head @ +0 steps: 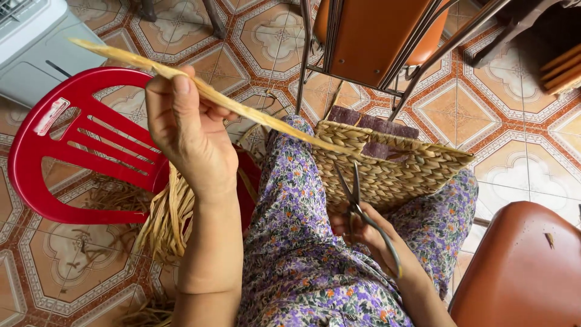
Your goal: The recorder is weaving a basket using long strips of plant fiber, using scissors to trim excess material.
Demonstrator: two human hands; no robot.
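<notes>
A red plastic chair (72,151) stands on the patterned tile floor (520,133), with a bundle of dried straw strips (166,218) against it. An orange metal-framed chair (369,36) stands beyond, a brown seat (520,266) lower right, a grey appliance (30,48) upper left.

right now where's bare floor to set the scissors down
Bare tile lies right of the woven basket, between the metal chair legs and the brown seat. Another patch sits below the red plastic chair. It is crowded by the left hand, where the straw bundle and scraps litter the floor.
</notes>
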